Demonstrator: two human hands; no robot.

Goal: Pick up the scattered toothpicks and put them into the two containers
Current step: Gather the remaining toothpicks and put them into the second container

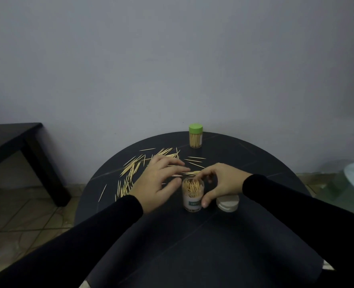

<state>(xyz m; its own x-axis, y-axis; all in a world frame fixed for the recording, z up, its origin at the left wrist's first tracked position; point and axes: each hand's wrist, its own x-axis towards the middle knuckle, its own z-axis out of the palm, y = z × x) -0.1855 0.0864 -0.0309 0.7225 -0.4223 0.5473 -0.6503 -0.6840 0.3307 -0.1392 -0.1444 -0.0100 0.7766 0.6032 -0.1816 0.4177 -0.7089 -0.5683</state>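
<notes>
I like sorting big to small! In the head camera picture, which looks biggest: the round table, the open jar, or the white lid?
1. Round table
2. Open jar
3. White lid, lying closer to the camera.

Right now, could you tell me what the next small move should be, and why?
Probably the left hand should pinch a few of the scattered toothpicks just beyond its fingers. The open container stands uncapped beside it, steadied by the right hand, and many sticks lie loose on the table.
</notes>
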